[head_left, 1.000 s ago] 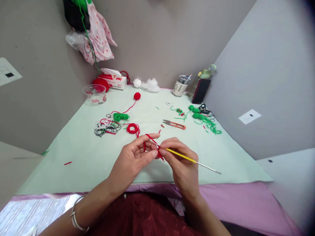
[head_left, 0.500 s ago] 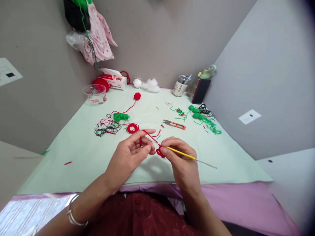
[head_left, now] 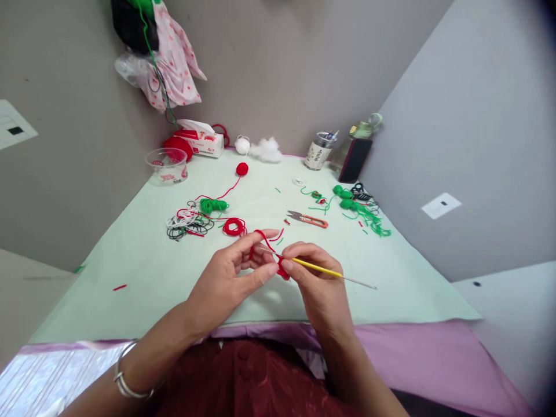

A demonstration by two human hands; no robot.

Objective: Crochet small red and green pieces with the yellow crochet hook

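Observation:
Between the thumb and fingers of my right hand [head_left: 319,278] is a crochet hook with a yellow grip [head_left: 317,267]; its thin metal tip points left. A small piece of red crochet work [head_left: 283,270] sits at the hook, touched by both hands. My left hand [head_left: 237,269] has red yarn looped over its stretched index finger, and its thumb tip presses at the left edge of the red piece. The yarn runs back toward a flat red coil [head_left: 234,226] and a small red yarn ball [head_left: 242,169]. Part of the red piece is hidden by fingers.
Orange thread snips [head_left: 307,219] lie beyond my right hand. Green yarn pieces [head_left: 369,217] and a phone [head_left: 355,161] are at right. Black and white cords [head_left: 186,225], a green skein [head_left: 214,206], a plastic tub [head_left: 167,167] and a tissue box [head_left: 202,142] stand left.
My left thumb has moved right to the red crochet piece. The right hand and hook have shifted slightly left, and the yarn over the left index finger hangs more slackly.

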